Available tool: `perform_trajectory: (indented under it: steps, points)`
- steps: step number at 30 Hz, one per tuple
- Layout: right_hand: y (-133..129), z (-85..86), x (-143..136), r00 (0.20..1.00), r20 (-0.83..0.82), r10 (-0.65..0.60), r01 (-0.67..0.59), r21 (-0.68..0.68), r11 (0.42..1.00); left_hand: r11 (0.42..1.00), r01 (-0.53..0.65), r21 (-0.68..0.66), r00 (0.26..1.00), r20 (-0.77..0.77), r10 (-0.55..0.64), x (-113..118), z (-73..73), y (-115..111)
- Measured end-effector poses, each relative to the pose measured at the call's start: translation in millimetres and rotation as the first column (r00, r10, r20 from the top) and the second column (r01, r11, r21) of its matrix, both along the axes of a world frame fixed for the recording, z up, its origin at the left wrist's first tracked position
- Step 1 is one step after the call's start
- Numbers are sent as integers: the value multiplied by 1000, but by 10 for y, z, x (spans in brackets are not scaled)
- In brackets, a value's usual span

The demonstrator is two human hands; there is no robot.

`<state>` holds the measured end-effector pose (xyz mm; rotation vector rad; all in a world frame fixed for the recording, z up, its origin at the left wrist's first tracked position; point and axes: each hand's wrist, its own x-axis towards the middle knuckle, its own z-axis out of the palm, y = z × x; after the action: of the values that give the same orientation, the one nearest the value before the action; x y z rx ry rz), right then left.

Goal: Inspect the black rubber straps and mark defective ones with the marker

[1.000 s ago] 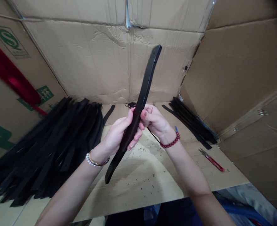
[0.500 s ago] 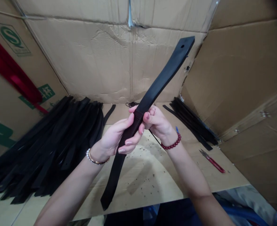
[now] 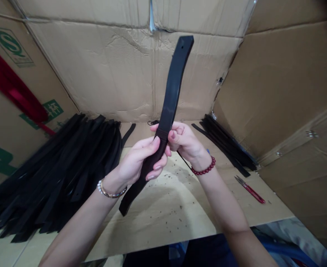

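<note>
A long black strap with a small hole near its top end is held up over the middle of the table. My left hand wraps round its lower half, thumb on the front. On the strap's right edge, just above, my right hand pinches it with thumb and fingers beside a band of dark thread wound round the strap. A thin dark cord runs from under my right hand towards the red bead bracelet on that wrist.
A large pile of black straps covers the left of the table. At the back right lies a smaller stack, with red-handled snips in front. Cardboard walls surround the table; a red strip hangs at the left.
The strap has turned more upright, its top end swinging left and its bottom end rising. Both hands keep their hold and have barely moved.
</note>
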<state>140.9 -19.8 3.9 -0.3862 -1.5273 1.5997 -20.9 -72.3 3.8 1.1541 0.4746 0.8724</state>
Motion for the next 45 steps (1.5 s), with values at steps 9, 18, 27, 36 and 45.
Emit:
perform_trajectory:
  steps: [9,18,27,36,45]
  points:
    - [39,-22,-41,979,-60,-195,193,-26,981,877,-370,306,901,-111,419,86,-18,57]
    - [-6,0,10,1000,8,-8,7,47,999,995,32,-90,999,18,-31,-41,29,3]
    - [-43,21,-53,973,-68,-222,226,44,973,900,-373,225,918,-54,394,117,-27,25]
    - [-57,46,-10,996,12,-92,92,23,995,997,-51,-51,999,11,52,55,6,6]
    - [-32,35,-18,999,-24,-49,48,-6,999,948,-262,182,947,-141,289,58,-16,9]
